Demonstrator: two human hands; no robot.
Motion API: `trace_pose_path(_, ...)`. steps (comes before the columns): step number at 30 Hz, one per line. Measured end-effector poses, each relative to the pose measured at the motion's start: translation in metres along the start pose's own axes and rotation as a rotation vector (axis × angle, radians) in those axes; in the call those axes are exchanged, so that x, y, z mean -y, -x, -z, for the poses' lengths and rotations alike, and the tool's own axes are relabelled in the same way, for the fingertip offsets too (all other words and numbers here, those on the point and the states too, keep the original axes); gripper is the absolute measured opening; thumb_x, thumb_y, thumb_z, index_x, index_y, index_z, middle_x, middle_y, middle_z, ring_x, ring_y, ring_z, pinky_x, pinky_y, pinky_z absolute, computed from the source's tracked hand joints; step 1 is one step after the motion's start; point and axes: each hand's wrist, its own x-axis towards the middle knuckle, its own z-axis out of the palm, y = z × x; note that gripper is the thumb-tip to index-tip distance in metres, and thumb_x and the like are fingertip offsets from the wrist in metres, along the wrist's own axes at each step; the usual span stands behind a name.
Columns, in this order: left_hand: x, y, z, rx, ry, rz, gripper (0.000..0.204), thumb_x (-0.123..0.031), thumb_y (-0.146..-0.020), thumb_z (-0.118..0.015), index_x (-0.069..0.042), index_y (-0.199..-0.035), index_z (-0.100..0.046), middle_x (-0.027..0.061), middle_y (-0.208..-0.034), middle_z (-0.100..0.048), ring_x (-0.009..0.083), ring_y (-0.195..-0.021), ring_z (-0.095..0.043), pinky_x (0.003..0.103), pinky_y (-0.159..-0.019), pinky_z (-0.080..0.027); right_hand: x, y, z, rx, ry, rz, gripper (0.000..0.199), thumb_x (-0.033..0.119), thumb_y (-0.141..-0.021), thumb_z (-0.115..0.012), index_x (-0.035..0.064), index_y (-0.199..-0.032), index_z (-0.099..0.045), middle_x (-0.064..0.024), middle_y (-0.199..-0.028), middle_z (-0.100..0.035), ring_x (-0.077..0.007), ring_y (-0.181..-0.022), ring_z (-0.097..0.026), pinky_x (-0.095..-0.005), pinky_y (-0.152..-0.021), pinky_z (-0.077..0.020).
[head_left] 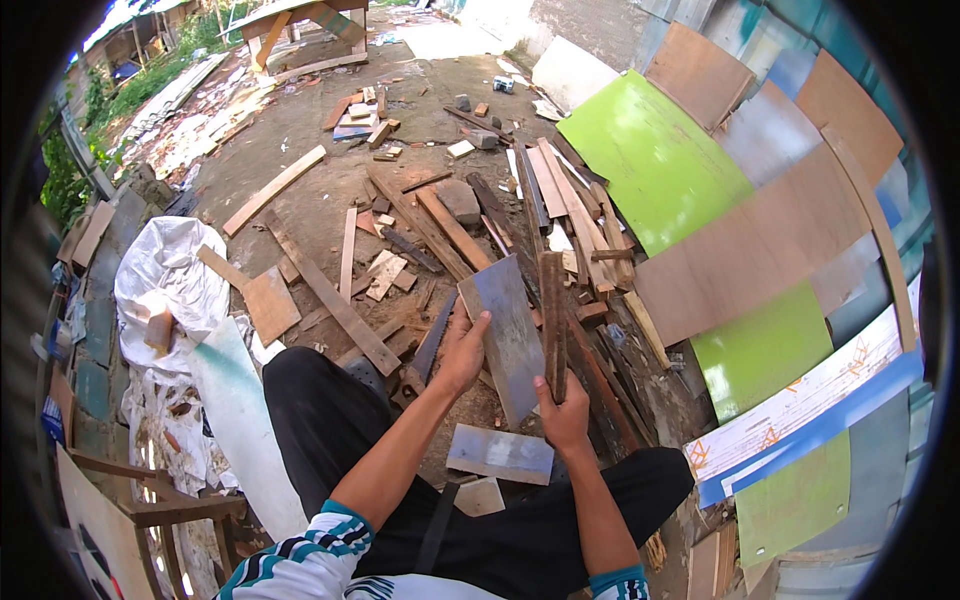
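Observation:
My left hand (464, 348) is closed on the left edge of a flat board (508, 345) with a worn grey-blue face, held tilted in front of me. In my right hand (566, 412) is a narrow dark wooden strip (553, 310), gripped near its lower end and standing nearly upright just right of the board. Whether strip and board touch, I cannot tell. Below them, a smaller grey-blue board (500, 454) lies between my legs beside a pale wood offcut (480, 497). Left of my left hand, a handsaw (432, 340) rests among the scraps, partly hidden by my arm.
Loose planks (332, 290) and offcuts cover the ground ahead. Green sheets (655, 160) and brown panels (755, 240) lean along the right side. A white sack (172, 275) sits at left. Farther off stand a wooden table (300, 25) and a small power tool (504, 84).

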Motion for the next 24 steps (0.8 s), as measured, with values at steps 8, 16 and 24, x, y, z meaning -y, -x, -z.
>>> trace_pose_path(8, -0.017, 0.01, -0.029, -0.048, 0.233, 0.15, 0.053, -0.045, -0.11, -0.033, -0.011, -0.151, -0.033, 0.0096, -0.145, -0.047, 0.0264, -0.13, -0.05, 0.045, -0.111, -0.042, 0.002, 0.016, -0.02, 0.109, -0.022, 0.128, 0.03, 0.026, -0.095, -0.069, -0.0009, -0.106, -0.064, -0.0194, -0.089, -0.065, -0.0364, -0.08, -0.066, -0.0415, -0.068, -0.0502)
trace_pose_path(16, 0.001, 0.008, -0.024, -0.117, 0.185, 0.178, 0.056, -0.049, -0.11, -0.029, -0.007, -0.145, -0.044, 0.0107, -0.138, -0.054, 0.0239, -0.121, -0.055, 0.042, -0.106, -0.045, 0.004, 0.02, -0.03, 0.013, 0.156, 0.285, 0.03, 0.024, -0.092, -0.073, -0.0007, -0.106, -0.064, -0.0172, -0.094, -0.06, -0.0386, -0.083, -0.064, -0.0431, -0.068, -0.0513)
trace_pose_path(24, 0.004, 0.01, -0.03, -0.166, 0.195, 0.193, 0.062, -0.054, -0.108, -0.031, -0.005, -0.141, -0.048, 0.0109, -0.134, -0.057, 0.0238, -0.119, -0.056, 0.039, -0.106, -0.044, -0.007, 0.022, -0.035, -0.002, 0.236, 0.326, 0.047, 0.023, -0.088, -0.077, -0.0022, -0.125, -0.062, -0.0156, -0.099, -0.063, -0.035, -0.086, -0.066, -0.0417, -0.07, -0.0539)
